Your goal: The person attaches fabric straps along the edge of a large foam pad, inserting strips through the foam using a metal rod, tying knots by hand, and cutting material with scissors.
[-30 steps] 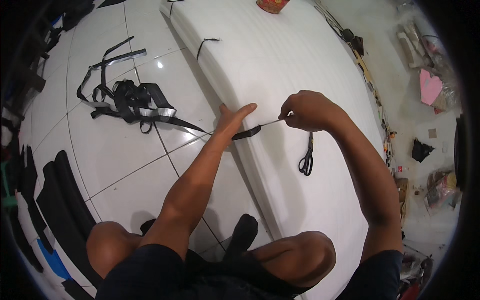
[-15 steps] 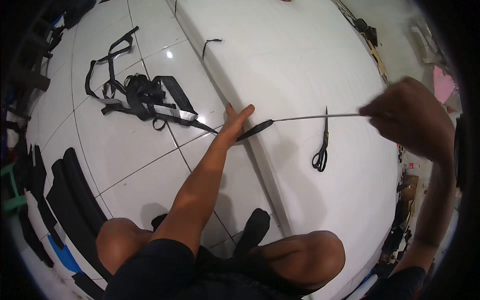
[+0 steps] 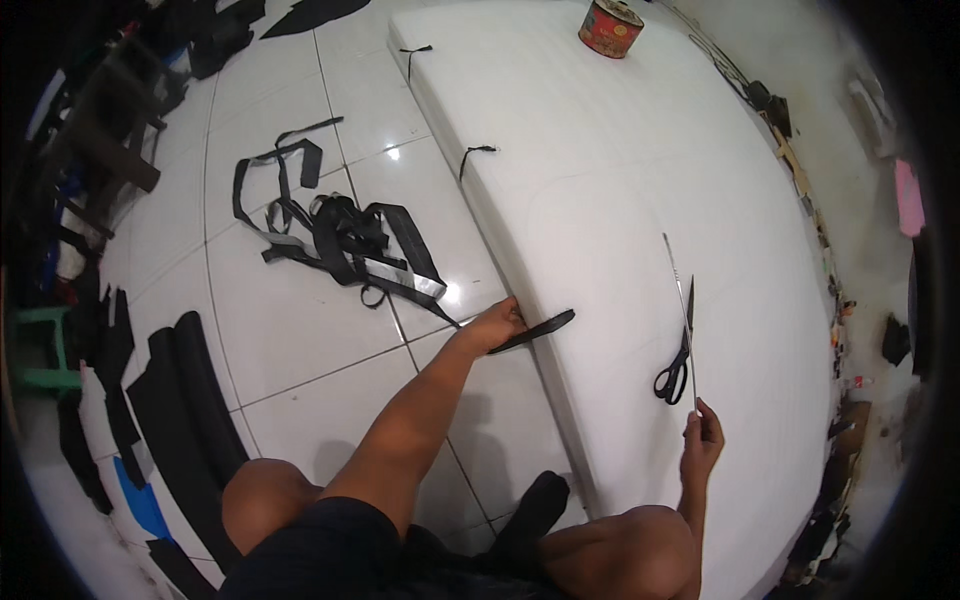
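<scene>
My left hand (image 3: 493,326) is closed on a long black fabric strip (image 3: 548,326) at the side of a thick white slab (image 3: 600,220) that looks like a foam mattress. The strip's short end reaches over the slab's top edge. From the hand's other side it runs to a tangled heap of strip (image 3: 350,235) on the floor. A long, thin metal rod (image 3: 678,275) is pinched in my right hand (image 3: 704,440), pointing away from me and apart from the strip. Beside and partly under the rod, black-handled scissors (image 3: 671,382) lie on the slab.
Two short black ties (image 3: 474,155) stick out along the slab's left edge. A red tin (image 3: 610,28) stands on its far end. Rolled black material (image 3: 200,400) and a green stool (image 3: 45,350) are at the left. Assorted items line the wall at the right.
The rod has come away from the strip's end and swung to point away from me. My right hand has dropped nearer. My left fingers have closed, and the view has shifted, showing the tin.
</scene>
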`<state>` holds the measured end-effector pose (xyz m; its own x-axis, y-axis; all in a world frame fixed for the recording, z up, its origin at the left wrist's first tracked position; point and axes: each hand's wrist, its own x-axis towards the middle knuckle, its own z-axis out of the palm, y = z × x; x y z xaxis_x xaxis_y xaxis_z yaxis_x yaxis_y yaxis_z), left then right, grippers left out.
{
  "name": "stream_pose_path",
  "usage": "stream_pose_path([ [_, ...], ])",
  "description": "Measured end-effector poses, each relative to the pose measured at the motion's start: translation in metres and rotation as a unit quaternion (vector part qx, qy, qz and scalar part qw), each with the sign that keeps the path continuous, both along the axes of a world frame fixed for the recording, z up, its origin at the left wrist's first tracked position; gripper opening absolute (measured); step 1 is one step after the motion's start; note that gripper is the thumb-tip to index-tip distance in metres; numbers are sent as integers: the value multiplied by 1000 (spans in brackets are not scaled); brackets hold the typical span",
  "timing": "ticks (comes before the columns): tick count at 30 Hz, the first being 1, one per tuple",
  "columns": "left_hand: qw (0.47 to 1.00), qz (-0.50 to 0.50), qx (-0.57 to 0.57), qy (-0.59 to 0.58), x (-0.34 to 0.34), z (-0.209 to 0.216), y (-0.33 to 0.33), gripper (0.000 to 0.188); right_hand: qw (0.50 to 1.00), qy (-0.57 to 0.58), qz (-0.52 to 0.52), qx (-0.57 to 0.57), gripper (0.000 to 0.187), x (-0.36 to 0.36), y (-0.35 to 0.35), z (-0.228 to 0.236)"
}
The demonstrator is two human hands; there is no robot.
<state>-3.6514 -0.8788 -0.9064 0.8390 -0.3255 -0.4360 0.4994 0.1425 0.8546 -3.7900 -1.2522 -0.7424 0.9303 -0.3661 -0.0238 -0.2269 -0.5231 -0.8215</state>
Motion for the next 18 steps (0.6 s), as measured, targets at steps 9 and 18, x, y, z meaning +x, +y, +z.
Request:
stream_pose_path([
  [9,928,-75,340,-135,1,-3,16,30,934,-18,55,-353,34,30,50,-59],
  [18,972,-137,181,53,-13,26,34,14,886,317,197,276,46,22,233,-68],
])
